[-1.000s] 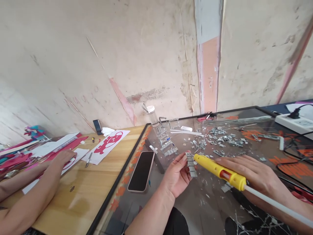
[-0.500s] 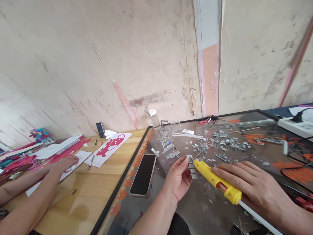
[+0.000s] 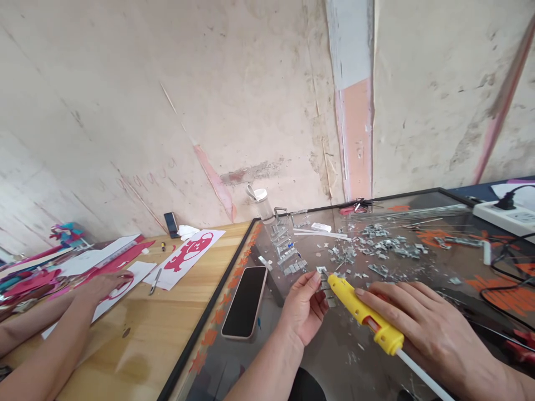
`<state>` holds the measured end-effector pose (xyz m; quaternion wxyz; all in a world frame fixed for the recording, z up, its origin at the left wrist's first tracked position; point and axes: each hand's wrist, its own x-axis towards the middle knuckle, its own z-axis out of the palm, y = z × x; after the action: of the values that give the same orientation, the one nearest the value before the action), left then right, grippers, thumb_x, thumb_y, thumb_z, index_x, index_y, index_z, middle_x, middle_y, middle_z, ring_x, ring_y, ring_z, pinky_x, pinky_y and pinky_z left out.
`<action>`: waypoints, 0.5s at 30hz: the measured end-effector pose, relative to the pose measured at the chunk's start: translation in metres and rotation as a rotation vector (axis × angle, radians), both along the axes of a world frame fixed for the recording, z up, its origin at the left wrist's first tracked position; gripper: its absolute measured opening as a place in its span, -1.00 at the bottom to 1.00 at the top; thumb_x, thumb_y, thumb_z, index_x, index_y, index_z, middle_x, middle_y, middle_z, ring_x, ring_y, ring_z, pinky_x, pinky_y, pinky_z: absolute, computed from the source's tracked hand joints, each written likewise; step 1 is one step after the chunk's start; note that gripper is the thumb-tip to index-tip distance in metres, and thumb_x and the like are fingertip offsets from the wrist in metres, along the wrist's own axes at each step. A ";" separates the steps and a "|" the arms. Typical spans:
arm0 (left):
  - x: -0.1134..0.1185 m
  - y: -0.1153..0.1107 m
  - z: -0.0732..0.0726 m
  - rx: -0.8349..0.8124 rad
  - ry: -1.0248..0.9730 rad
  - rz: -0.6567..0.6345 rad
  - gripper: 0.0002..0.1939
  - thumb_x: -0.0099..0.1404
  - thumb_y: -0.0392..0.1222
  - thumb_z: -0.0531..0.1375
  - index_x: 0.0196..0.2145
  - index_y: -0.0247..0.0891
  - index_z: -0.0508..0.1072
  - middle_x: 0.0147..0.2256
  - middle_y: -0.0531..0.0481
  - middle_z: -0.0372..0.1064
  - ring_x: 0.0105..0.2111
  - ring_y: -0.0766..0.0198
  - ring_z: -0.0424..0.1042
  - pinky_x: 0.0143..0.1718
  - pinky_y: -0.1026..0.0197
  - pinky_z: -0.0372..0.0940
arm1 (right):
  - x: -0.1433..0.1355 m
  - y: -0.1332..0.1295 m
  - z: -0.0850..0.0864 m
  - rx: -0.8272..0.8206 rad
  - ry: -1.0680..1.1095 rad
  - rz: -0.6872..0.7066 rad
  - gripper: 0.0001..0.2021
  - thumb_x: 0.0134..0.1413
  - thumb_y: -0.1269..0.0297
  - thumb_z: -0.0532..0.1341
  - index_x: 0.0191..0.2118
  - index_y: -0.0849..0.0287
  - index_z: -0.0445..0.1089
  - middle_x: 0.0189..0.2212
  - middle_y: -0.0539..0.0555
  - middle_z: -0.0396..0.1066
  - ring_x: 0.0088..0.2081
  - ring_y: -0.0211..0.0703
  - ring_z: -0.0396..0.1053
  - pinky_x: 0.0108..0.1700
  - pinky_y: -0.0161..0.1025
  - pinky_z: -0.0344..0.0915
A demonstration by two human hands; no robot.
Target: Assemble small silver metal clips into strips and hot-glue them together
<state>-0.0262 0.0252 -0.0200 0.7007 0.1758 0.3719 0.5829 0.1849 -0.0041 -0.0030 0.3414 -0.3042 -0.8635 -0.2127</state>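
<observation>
Between the thumb and fingers of my left hand (image 3: 307, 305) is a small strip of silvery metal pieces (image 3: 328, 293), partly covered by the fingers. My right hand (image 3: 426, 323) grips a yellow hot glue gun (image 3: 363, 312), its fingers laid along the top and the grip underneath hidden. A white glue stick (image 3: 422, 374) sticks out of the gun's rear end. The nozzle points left and lies at the upper end of the metal strip; whether it touches I cannot tell.
A phone (image 3: 244, 302) lies left of my hands. Beyond are scattered metal bits (image 3: 382, 240), a clear bottle (image 3: 263, 205) and a white power strip (image 3: 505, 216). At the left, another person's hands (image 3: 98, 285) work over paper beside a craft knife (image 3: 155, 282).
The glue gun and my right hand have shifted slightly left and down. My left hand keeps the metal strip in nearly the same place. The other person's hands have moved slightly.
</observation>
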 end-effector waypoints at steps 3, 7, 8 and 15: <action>0.000 0.000 0.001 -0.004 0.015 0.007 -0.74 -0.06 -0.28 0.42 -0.40 -0.32 0.46 -0.48 0.02 0.47 -0.58 0.39 0.41 -0.60 0.40 0.27 | -0.001 -0.001 -0.002 0.003 0.004 -0.017 -0.60 0.11 0.48 0.00 0.05 0.12 0.31 -0.20 0.13 0.42 -0.31 -0.11 0.34 -0.25 -0.18 0.23; 0.001 -0.001 0.003 -0.004 0.011 0.006 -0.72 -0.07 -0.27 0.43 -0.40 -0.33 0.45 -0.47 0.01 0.48 -0.59 0.39 0.41 -0.61 0.40 0.27 | -0.002 -0.001 -0.004 -0.007 -0.005 -0.033 -0.60 0.11 0.49 -0.01 0.05 0.12 0.31 -0.18 0.13 0.40 -0.31 -0.10 0.34 -0.25 -0.17 0.22; 0.001 -0.001 0.003 -0.006 0.006 0.007 -0.71 -0.08 -0.27 0.43 -0.40 -0.33 0.45 -0.47 0.01 0.48 -0.59 0.39 0.41 -0.61 0.40 0.27 | -0.003 -0.001 -0.004 -0.003 -0.006 -0.032 -0.59 0.11 0.49 -0.02 0.05 0.13 0.31 -0.19 0.13 0.40 -0.31 -0.11 0.34 -0.25 -0.17 0.22; 0.001 0.000 0.000 -0.024 -0.014 0.024 -0.64 -0.17 -0.27 0.47 -0.43 -0.30 0.41 -0.55 0.08 0.43 -0.64 0.42 0.36 -0.64 0.40 0.25 | -0.005 -0.003 -0.001 0.012 0.002 -0.032 -0.59 0.07 0.50 0.00 0.02 0.13 0.33 -0.21 0.12 0.41 -0.33 -0.12 0.34 -0.26 -0.20 0.22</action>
<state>-0.0250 0.0254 -0.0201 0.6981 0.1591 0.3761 0.5881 0.1800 -0.0066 -0.0037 0.3405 -0.3162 -0.8569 -0.2230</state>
